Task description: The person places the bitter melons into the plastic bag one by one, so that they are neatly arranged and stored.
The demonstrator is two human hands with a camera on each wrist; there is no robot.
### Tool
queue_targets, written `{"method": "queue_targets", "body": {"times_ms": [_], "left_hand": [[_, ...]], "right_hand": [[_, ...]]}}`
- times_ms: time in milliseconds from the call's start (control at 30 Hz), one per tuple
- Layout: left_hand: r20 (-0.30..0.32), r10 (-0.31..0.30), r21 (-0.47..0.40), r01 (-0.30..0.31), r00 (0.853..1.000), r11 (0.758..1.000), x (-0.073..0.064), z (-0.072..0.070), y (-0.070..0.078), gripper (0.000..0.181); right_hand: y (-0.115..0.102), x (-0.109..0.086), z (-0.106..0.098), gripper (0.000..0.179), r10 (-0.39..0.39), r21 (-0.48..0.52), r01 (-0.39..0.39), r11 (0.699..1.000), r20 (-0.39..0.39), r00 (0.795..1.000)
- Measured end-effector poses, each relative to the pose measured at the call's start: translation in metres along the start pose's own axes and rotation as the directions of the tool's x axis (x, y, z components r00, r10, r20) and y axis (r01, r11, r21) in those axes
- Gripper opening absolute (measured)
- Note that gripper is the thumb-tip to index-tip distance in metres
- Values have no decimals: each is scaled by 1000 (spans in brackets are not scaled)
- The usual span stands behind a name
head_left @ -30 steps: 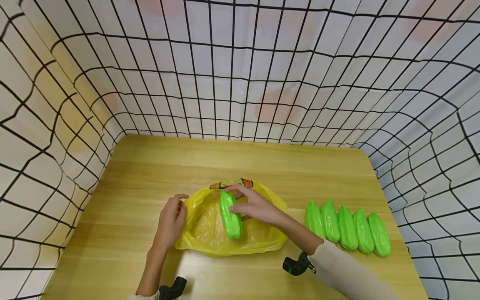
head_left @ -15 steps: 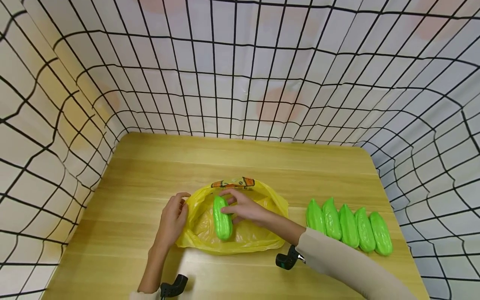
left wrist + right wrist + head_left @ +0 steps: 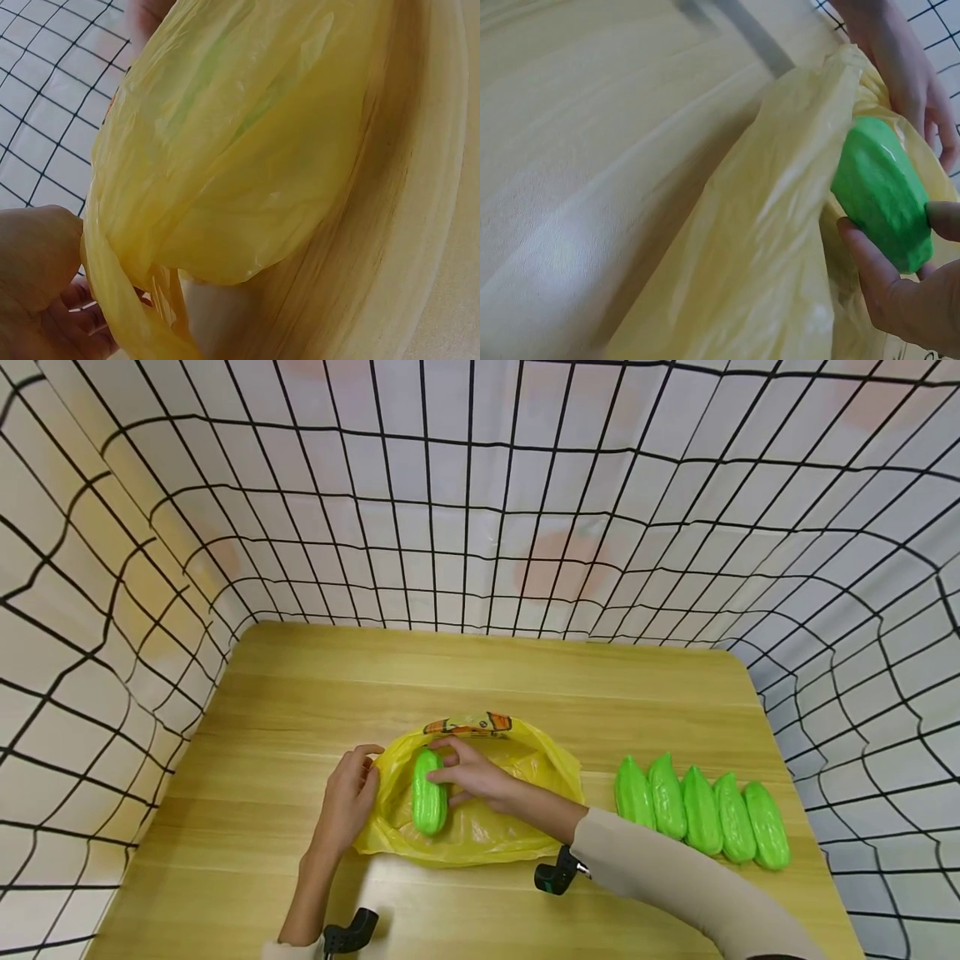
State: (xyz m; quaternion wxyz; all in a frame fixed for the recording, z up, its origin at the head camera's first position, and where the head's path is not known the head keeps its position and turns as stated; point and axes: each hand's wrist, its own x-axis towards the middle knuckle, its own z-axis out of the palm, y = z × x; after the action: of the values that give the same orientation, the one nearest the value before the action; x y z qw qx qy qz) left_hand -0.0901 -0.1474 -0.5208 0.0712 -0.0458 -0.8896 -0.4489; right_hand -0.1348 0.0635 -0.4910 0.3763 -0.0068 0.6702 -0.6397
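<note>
Right hand (image 3: 471, 774) grips green gourd (image 3: 429, 795) in yellow plastic bag (image 3: 472, 852).
Left hand (image 3: 350, 797) pinches the rim; five more gourds (image 3: 702, 812) lower right.

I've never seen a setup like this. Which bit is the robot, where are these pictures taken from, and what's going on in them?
There is no robot here: the hands belong to a person and are bare. The wide picture comes from a camera worn on the head, looking forward and down. The two close pictures come from cameras on the wrists, one for each hand.

On the wooden table sits a yellow plastic bag, its mouth open. To its right, five bright green vegetables, or things shaped like them, lie side by side.

The right hand holds another green piece at the bag's mouth. The left hand holds the bag's left edge. The left wrist's picture is mostly bag, with some green faintly showing through.
</note>
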Motion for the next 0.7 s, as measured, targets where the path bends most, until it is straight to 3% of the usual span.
{"method": "queue_targets", "body": {"times_ms": [367, 700], "left_hand": [[11, 10, -6, -10, 1000, 1000, 2, 5, 1, 23], [17, -2, -36, 3, 1000, 999, 1, 5, 2, 25]], "right_hand": [[-1, 9, 17, 56, 29, -26, -30, 999, -50, 998], [12, 18, 25, 54, -44, -72, 40, 997, -50, 998]]}}
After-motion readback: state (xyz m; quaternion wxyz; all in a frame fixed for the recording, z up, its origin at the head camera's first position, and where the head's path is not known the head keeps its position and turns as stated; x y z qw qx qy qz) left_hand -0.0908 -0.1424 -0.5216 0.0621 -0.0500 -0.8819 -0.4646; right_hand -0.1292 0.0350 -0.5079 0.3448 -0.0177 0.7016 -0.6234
